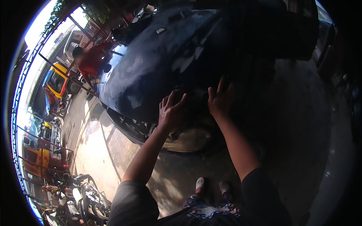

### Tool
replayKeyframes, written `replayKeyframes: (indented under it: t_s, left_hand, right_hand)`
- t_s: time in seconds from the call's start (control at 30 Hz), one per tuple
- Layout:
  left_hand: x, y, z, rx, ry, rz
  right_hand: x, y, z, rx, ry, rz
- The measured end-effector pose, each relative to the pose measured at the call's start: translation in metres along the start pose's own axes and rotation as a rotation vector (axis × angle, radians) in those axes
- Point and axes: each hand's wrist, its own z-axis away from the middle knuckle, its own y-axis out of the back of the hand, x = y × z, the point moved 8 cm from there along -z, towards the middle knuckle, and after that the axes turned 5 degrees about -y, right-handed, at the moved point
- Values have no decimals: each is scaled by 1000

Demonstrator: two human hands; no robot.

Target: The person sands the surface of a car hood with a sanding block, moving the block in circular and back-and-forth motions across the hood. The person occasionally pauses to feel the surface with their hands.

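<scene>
Both my arms reach forward over the front corner of a dark blue car, whose hood (151, 67) is glossy with pale, hazy patches. My left hand (171, 109) rests at the hood's near edge, above the headlight, with its fingers spread. To its right, my right hand (220, 98) lies on the dark bodywork, fingers stretched out and thumb apart. Neither hand holds anything. Below them is the headlight (190, 140), clouded and yellowish, with the grille (128, 122) to its left. A small pale block (161, 31) lies on the far part of the hood.
A person in a red shirt (92, 58) leans at the car's far left side. Yellow vehicles (56, 81) stand farther left. Several motorcycles (85, 199) are parked at the lower left. My feet (211, 184) stand on the concrete floor (94, 147). Deep shadow covers the right side.
</scene>
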Motion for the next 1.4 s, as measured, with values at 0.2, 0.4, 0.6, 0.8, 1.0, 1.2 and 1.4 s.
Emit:
replayKeyframes:
  t_s: [0.2,0.4,0.6,0.8,1.0,1.2,1.4]
  left_hand:
    - [5,9,-38,6,36,46]
    - [7,-7,3,16,27,-51]
    - [5,2,-26,-8,24,-40]
    - [23,-3,-8,-81,-25,-140]
    - [-1,-17,-8,-125,144,-140]
    - [4,-13,-10,-114,62,-227]
    - [3,-12,3,-188,199,-205]
  right_hand:
    - [8,-8,4,-72,-40,-32]
    - [7,-6,8,-20,22,-88]
    - [12,-2,8,1,4,-70]
    - [10,5,3,-39,7,-31]
    - [11,11,0,-60,-45,-135]
    - [10,10,0,-89,-54,-128]
    - [8,13,3,14,-3,-179]
